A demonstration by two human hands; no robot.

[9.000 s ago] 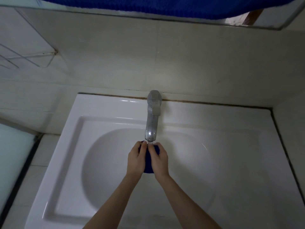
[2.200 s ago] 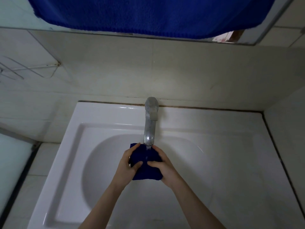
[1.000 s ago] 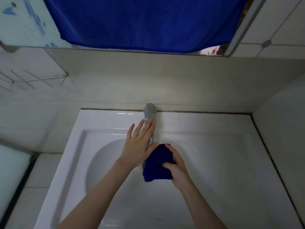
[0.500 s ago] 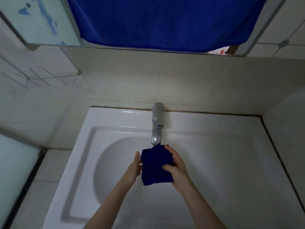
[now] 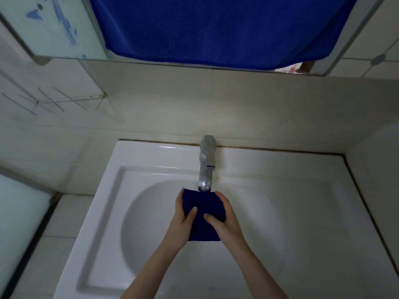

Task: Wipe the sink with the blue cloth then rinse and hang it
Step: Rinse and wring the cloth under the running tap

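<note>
Head view: the left hand (image 5: 183, 219), at the tap (image 5: 207, 162) a second ago, is back beside the right hand (image 5: 224, 221). Both pinch the folded blue cloth (image 5: 204, 208), thumbs on top, just under the spout over the sink (image 5: 151, 169). No stream shows, so rinsing seems finished. One cloth, one tap, one sink, one hanging towel (image 5: 216, 29).
</note>
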